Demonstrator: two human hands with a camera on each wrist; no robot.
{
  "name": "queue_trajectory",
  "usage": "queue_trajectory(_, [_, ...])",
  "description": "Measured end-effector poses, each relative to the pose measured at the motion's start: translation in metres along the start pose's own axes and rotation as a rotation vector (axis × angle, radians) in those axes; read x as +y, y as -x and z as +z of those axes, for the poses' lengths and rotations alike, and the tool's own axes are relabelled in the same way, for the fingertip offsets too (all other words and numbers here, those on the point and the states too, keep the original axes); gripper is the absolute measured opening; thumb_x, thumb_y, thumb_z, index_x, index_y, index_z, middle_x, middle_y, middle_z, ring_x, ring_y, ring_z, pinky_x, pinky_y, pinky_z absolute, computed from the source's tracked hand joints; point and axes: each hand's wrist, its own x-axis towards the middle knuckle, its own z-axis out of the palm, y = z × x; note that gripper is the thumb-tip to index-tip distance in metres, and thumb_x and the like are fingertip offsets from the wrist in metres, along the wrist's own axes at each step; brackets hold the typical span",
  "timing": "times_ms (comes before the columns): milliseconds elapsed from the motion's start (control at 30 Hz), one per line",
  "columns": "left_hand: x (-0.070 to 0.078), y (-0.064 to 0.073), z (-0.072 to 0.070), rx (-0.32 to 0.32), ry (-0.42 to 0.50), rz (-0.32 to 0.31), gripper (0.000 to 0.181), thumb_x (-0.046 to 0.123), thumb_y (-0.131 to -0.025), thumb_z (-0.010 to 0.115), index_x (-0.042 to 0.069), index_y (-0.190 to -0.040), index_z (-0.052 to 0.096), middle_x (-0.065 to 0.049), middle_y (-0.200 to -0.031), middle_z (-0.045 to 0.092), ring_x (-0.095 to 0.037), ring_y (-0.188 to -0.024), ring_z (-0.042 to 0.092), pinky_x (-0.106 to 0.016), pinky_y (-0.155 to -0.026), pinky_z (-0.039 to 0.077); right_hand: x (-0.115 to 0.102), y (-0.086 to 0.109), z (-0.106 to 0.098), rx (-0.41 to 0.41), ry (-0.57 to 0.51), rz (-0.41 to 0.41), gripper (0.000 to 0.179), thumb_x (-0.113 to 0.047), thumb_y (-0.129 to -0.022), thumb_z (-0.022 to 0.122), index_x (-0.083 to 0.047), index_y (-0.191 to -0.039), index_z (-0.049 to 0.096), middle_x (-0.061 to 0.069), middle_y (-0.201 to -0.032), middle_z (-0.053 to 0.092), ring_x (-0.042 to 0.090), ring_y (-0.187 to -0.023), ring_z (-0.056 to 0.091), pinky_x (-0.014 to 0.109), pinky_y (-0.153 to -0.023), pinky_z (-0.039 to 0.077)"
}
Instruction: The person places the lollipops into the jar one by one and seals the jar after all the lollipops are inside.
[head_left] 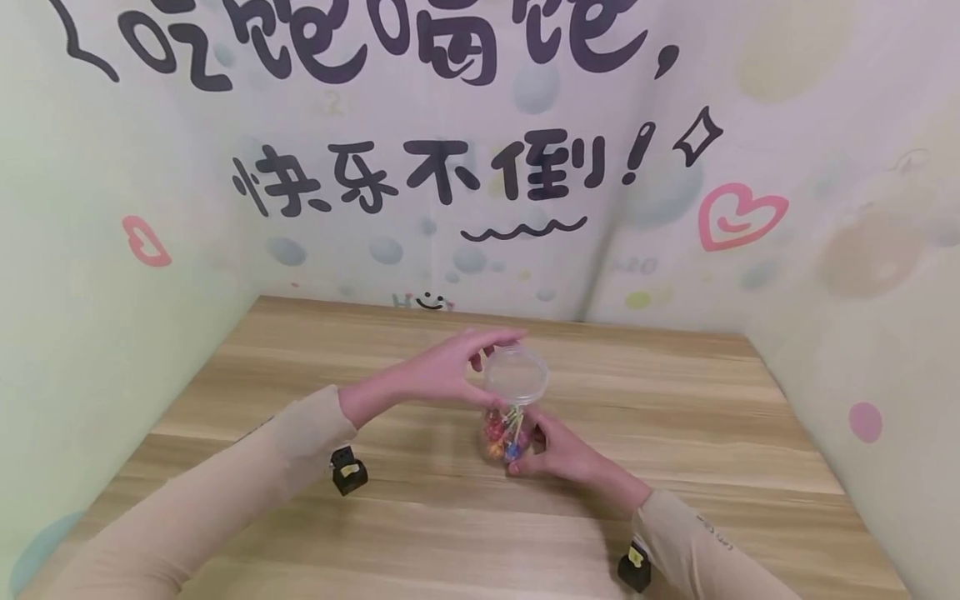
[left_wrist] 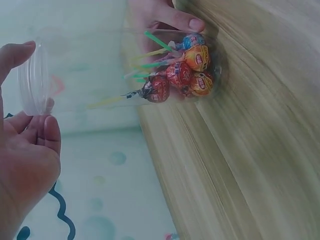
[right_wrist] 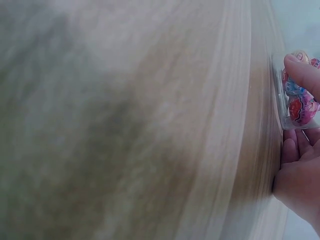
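Observation:
A clear plastic jar point(left_wrist: 107, 65) stands upright on the table, a little right of centre in the head view. Several wrapped lollipops point(left_wrist: 180, 74) lie in its lower part, their green and yellow sticks pointing up. The translucent round lid point(head_left: 516, 377) is on top of the jar. My left hand point(head_left: 444, 368) grips this lid from the left, with thumb and fingers at opposite sides of its edge. Low on the right, my right hand point(head_left: 566, 457) holds the jar near its base, the thumb on the near side. In the right wrist view, wrapped candies point(right_wrist: 302, 107) show beside the thumb.
The wood-grain table point(head_left: 420, 542) reaches back to a printed wall point(head_left: 360, 267) with black lettering and hearts. Side walls close in the table on the left and right. Small black devices point(head_left: 348, 473) sit under both wrists.

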Motion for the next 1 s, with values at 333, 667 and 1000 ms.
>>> queue_trajectory(333, [-0.005, 0.006, 0.021, 0.199, 0.213, 0.012, 0.092, 0.011, -0.068, 0.090, 0.009, -0.146, 0.041, -0.010, -0.137, 0.057, -0.020, -0.111, 0.053, -0.027, -0.091, 0.053, 0.000, 0.001, -0.001, 0.011, 0.018, -0.014, 0.088, -0.022, -0.072, 0.087, -0.017, -0.146, 0.040, 0.004, -0.104, 0.060, 0.013, -0.092, 0.051, 0.023, -0.078, 0.043])
queue_trajectory(667, [-0.001, 0.017, 0.040, 0.373, 0.314, -0.050, 0.083, 0.010, -0.070, 0.088, 0.006, -0.140, 0.045, -0.010, -0.136, 0.055, -0.025, -0.119, 0.055, -0.036, -0.099, 0.053, -0.001, 0.002, -0.002, 0.012, 0.012, -0.021, 0.098, -0.021, -0.073, 0.087, -0.017, -0.153, 0.030, 0.005, -0.106, 0.061, 0.014, -0.092, 0.054, 0.023, -0.077, 0.044])
queue_trajectory(1000, [-0.003, 0.018, 0.052, 0.413, 0.344, -0.093, 0.078, 0.012, -0.072, 0.087, 0.006, -0.138, 0.045, -0.008, -0.130, 0.057, -0.023, -0.115, 0.054, -0.041, -0.097, 0.053, -0.003, 0.002, -0.001, 0.000, 0.000, -0.021, 0.102, -0.020, -0.074, 0.086, -0.020, -0.156, 0.026, 0.007, -0.115, 0.061, 0.016, -0.098, 0.055, 0.025, -0.085, 0.045])
